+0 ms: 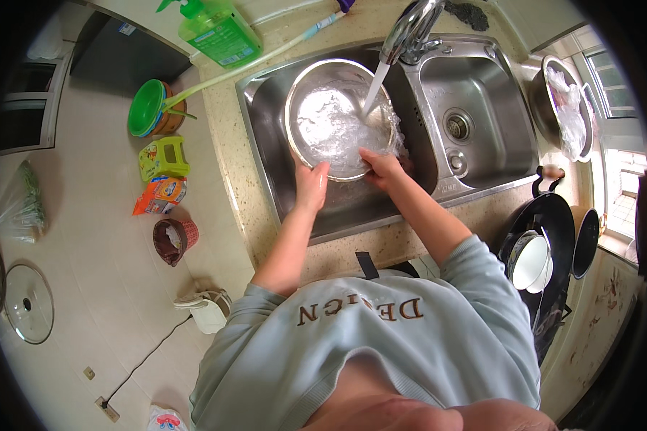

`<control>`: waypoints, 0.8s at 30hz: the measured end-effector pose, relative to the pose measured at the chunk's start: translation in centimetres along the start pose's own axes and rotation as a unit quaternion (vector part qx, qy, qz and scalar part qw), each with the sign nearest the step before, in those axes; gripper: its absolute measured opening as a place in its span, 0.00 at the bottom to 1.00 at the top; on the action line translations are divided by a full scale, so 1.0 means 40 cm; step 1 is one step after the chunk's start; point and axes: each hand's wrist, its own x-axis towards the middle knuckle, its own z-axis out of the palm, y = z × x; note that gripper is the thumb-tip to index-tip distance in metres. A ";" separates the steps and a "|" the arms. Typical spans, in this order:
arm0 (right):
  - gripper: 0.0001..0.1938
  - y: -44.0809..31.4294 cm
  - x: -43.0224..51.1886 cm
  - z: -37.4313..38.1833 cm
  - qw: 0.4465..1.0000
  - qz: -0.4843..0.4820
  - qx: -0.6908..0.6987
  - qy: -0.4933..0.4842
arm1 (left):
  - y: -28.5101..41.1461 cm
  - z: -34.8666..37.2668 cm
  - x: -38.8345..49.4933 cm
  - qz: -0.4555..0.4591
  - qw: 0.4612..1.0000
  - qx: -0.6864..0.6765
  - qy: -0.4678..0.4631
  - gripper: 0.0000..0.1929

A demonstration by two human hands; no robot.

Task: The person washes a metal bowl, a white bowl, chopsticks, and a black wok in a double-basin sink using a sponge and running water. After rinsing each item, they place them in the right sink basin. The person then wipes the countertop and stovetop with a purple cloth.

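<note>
A round stainless steel basin [323, 91] is in the larger, left bowl of a double sink [356, 213]. Water runs into it from a chrome faucet [404, 37]. My left hand [311, 183] grips the basin's near left rim, thumb on top. At the near right rim, my right hand [381, 168] holds the edge, its thumb inside, close to clear plastic film [396, 126] that bulges over the rim. Whether the film also lies under the water is hard to tell. The fingers beneath the basin are hidden.
A green soap bottle [221, 37] and a pale hose [259, 62] lie behind the sink. At the right stand a metal pot with plastic bags [544, 116] and a black wok [561, 215] holding white bowls [528, 261]. Stacked basins [146, 108] are at the left.
</note>
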 end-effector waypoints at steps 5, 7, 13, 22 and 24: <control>0.15 -0.171 0.034 0.034 0.860 -0.359 -0.350 0.095 | 0.103 -0.056 -0.041 -0.052 0.987 0.148 -0.030 0.36; 0.19 -0.224 0.060 0.055 0.829 -0.390 -0.385 0.107 | 0.134 -0.070 -0.058 -0.192 0.971 0.138 -0.018 0.22; 0.25 -0.255 0.107 0.042 0.766 -0.284 -0.575 -0.036 | 0.194 -0.081 -0.065 -0.314 0.947 0.035 -0.053 0.18; 0.22 -0.177 -0.133 -0.111 0.976 -0.195 -0.078 -0.064 | 0.004 -0.115 0.020 -0.296 0.943 -0.146 -0.032 0.18; 0.20 -0.140 -0.137 -0.095 0.948 -0.294 -0.099 -0.065 | -0.043 -0.093 0.047 -0.279 0.942 -0.185 0.020 0.17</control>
